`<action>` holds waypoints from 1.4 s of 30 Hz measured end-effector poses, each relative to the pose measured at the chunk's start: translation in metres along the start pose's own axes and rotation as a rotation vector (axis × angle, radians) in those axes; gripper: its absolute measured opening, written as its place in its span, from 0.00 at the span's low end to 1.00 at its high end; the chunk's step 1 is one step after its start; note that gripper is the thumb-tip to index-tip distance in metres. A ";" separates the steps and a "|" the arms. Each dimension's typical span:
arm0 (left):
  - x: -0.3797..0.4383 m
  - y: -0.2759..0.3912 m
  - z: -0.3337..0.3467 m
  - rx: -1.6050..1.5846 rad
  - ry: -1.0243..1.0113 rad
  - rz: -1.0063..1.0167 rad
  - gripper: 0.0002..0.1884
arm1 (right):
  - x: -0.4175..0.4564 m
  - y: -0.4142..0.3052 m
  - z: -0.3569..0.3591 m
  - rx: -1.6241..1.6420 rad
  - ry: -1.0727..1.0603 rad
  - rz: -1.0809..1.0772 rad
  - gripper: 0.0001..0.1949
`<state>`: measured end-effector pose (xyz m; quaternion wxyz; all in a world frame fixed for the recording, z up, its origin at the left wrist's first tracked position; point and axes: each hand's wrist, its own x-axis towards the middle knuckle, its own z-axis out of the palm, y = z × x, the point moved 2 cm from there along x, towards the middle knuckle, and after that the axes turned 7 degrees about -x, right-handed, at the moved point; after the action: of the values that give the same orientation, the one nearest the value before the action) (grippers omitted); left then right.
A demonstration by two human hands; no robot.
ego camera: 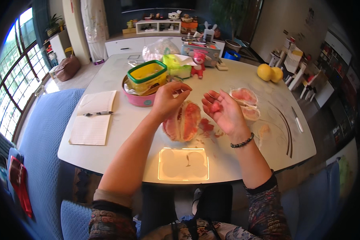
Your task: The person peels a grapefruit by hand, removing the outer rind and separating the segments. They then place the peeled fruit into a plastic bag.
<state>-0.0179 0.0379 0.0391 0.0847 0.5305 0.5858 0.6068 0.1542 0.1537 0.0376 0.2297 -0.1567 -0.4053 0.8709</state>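
Note:
My right hand [225,112] is turned palm up, its fingers curled around a small red piece of pomelo flesh [216,106]. A beaded bracelet [242,141] circles that wrist. My left hand [171,97] hovers above the far-left side of a peeled pomelo portion [182,123], thumb and fingers bent slightly apart; nothing shows between them. Red flesh bits [207,124] lie on the table just right of this portion. Beyond my right hand are more peeled pomelo pieces [244,96], with pale membrane around pink flesh.
Left stands a pink round container [139,100] bearing a yellow tub with green rim [147,75]. A pen [98,113] lies across an open notebook [93,126]. Right are a knife [297,120] and two yellow fruits [270,73]. A pink plush toy [199,64] stands behind; a lit rectangle [183,165] marks the near edge.

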 end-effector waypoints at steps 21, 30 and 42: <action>-0.012 0.040 0.027 -0.010 -0.168 0.096 0.17 | -0.010 0.013 0.028 -0.130 -0.071 -0.177 0.23; -0.003 0.023 0.004 -0.628 -0.023 -0.245 0.16 | 0.003 -0.003 0.008 -0.938 0.054 -0.538 0.06; -0.002 0.010 0.001 -0.654 0.059 -0.306 0.14 | -0.012 0.017 0.031 -1.726 -0.080 -1.031 0.10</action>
<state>-0.0110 0.0339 0.0460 0.3227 0.3640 0.4355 0.7574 0.1453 0.1181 0.0449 0.3727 -0.0457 -0.9235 0.0782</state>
